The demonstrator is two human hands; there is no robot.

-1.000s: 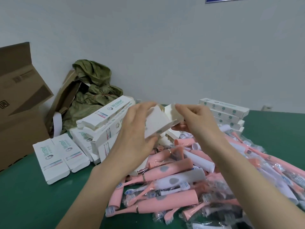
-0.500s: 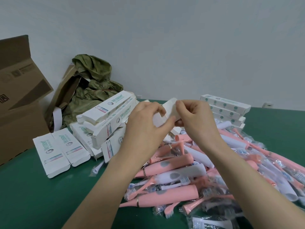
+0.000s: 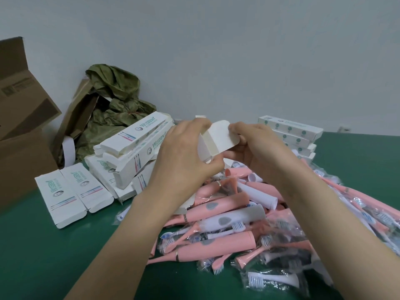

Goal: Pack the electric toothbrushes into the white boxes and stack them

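I hold one white box (image 3: 218,138) in the air above the toothbrush pile, its end flap standing open toward me. My left hand (image 3: 184,156) grips the box body from the left. My right hand (image 3: 257,146) pinches the flap at its right edge and supports the box underneath. Below lies a heap of pink and white electric toothbrushes (image 3: 233,215) in clear wrappers. Whether a toothbrush is inside the held box is hidden.
Loose white boxes (image 3: 134,152) are piled at left, and two flat ones (image 3: 71,193) lie in front of them. A neat stack of closed boxes (image 3: 292,133) stands at the back right. A brown carton (image 3: 19,126) and a green bag (image 3: 114,100) sit by the wall on the green table (image 3: 54,256).
The box has turned between my hands so that its end flap now stands open and faces me. Both hands stayed above the pile.
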